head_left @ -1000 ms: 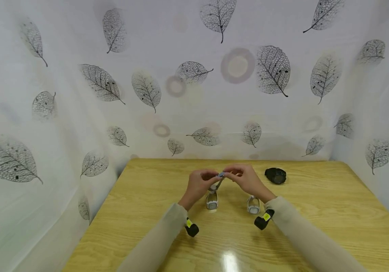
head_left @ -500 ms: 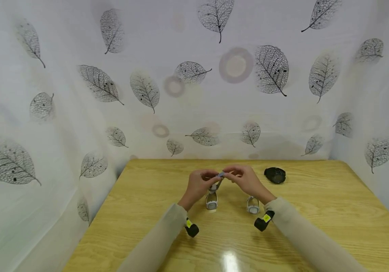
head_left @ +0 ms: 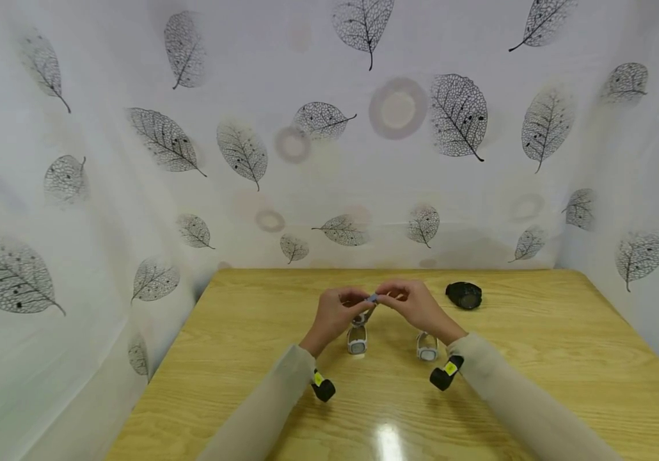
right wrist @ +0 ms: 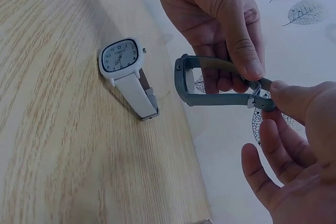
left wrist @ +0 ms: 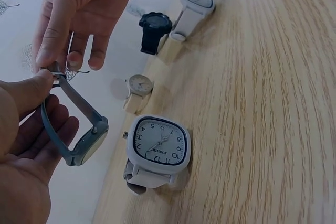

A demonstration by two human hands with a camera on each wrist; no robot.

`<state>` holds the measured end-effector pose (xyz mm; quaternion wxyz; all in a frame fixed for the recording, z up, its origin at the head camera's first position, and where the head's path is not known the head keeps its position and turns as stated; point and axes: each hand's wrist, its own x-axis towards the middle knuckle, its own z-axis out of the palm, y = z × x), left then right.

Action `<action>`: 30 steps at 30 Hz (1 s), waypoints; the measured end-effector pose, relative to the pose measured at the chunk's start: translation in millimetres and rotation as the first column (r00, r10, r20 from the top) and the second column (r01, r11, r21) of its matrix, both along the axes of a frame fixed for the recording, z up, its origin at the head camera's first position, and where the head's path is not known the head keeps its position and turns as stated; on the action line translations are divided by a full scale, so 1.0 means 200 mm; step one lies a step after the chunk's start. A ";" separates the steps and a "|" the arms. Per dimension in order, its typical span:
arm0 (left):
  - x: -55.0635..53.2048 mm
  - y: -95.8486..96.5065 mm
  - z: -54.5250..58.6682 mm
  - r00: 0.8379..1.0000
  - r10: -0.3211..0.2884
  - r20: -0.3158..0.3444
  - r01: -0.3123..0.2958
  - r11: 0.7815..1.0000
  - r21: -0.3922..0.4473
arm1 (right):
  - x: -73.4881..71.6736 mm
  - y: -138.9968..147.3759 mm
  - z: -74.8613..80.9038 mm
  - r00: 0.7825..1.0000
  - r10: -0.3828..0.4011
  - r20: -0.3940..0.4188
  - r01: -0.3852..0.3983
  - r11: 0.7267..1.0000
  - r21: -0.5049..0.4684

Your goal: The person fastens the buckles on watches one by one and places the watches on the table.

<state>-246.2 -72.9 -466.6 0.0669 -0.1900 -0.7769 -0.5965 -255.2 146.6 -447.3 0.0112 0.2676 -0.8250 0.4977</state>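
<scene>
A grey-blue wristwatch [right wrist: 218, 99] hangs above the table, its strap forming a loop. In the head view, my left hand [head_left: 332, 315] and my right hand [head_left: 416, 307] meet at its strap ends. My left thumb and fingers pinch the strap beside the metal buckle [right wrist: 255, 96]. From the other side, my right thumb and fingers pinch the strap end at the same buckle. The watch case [left wrist: 90, 142] dangles below the hands, its face turned mostly away. Beneath the hands stands a white square-faced watch [left wrist: 159, 142], closest to my left hand.
Another white watch [head_left: 427, 352] stands on the wooden table [head_left: 249, 371] below my right wrist. A black watch [head_left: 464, 296] lies farther back on the right. A small cream-strapped watch [left wrist: 139, 85] stands near the first white one. A leaf-patterned curtain [head_left: 283, 77] surrounds the table.
The head view has shifted slightly. Both hands keep hold of the watch strap at the buckle, with little visible movement.
</scene>
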 end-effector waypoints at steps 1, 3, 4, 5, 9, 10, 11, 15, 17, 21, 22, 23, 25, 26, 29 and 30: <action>0.00 0.00 0.00 1.000 -0.002 0.003 0.002 1.000 -0.001 | 0.00 0.00 0.00 1.000 0.001 -0.008 -0.001 1.000 0.008; 0.00 0.00 0.00 1.000 -0.007 0.001 0.007 1.000 -0.002 | 0.00 -0.01 0.00 1.000 -0.003 -0.023 0.004 1.000 0.020; 0.00 0.00 0.00 1.000 -0.009 -0.003 0.009 1.000 -0.001 | 0.00 -0.01 0.00 1.000 -0.008 -0.026 0.008 1.000 0.022; -0.01 0.00 0.00 1.000 -0.008 -0.006 0.008 1.000 -0.003 | 0.00 -0.01 -0.01 1.000 -0.013 -0.025 0.014 1.000 0.020; -0.01 -0.01 0.00 1.000 -0.009 -0.009 0.009 1.000 0.005 | 0.00 -0.02 -0.03 1.000 -0.028 0.013 0.029 0.999 -0.036; -0.01 -0.01 0.00 1.000 -0.009 -0.003 0.009 1.000 0.007 | 0.00 -0.01 -0.03 0.999 -0.028 0.026 0.029 0.998 -0.052; -0.01 -0.01 0.01 1.000 -0.008 0.001 0.008 1.000 0.011 | 0.00 -0.01 -0.03 0.999 -0.026 0.035 0.029 0.997 -0.065; 0.00 -0.01 0.01 1.000 -0.010 0.011 0.010 1.000 0.024 | 0.01 -0.01 -0.04 0.999 -0.013 0.036 0.016 0.996 -0.084; 0.00 0.00 0.01 1.000 -0.012 0.006 0.011 1.000 0.019 | 0.01 -0.01 -0.04 1.000 -0.013 0.024 0.015 0.997 -0.078; 0.03 0.00 0.05 1.000 -0.014 0.000 0.014 1.000 -0.004 | 0.01 -0.02 -0.03 1.000 -0.022 -0.004 0.022 0.999 -0.039; 0.05 0.00 0.07 1.000 -0.015 -0.004 0.015 1.000 -0.004 | 0.00 -0.02 -0.03 1.000 -0.022 -0.008 0.022 0.999 -0.031; 0.05 0.00 0.07 1.000 -0.016 -0.004 0.016 1.000 -0.003 | 0.00 -0.02 -0.04 1.000 -0.023 -0.015 0.023 0.999 -0.025; 0.05 0.00 0.07 1.000 -0.021 -0.006 0.021 1.000 -0.002 | 0.00 -0.02 -0.05 0.999 -0.020 -0.049 0.020 1.000 0.000; 0.05 0.00 0.06 1.000 -0.025 -0.013 0.025 1.000 -0.001 | 0.00 -0.02 -0.05 0.998 -0.018 -0.064 0.019 1.000 0.009; 0.02 0.00 0.01 1.000 -0.026 -0.009 0.026 1.000 -0.011 | 0.01 -0.03 -0.05 0.995 -0.028 -0.095 0.030 0.999 0.028; 0.02 0.00 0.02 1.000 -0.024 -0.012 0.024 1.000 -0.019 | 0.01 -0.03 -0.05 0.995 -0.037 -0.097 0.040 0.999 0.030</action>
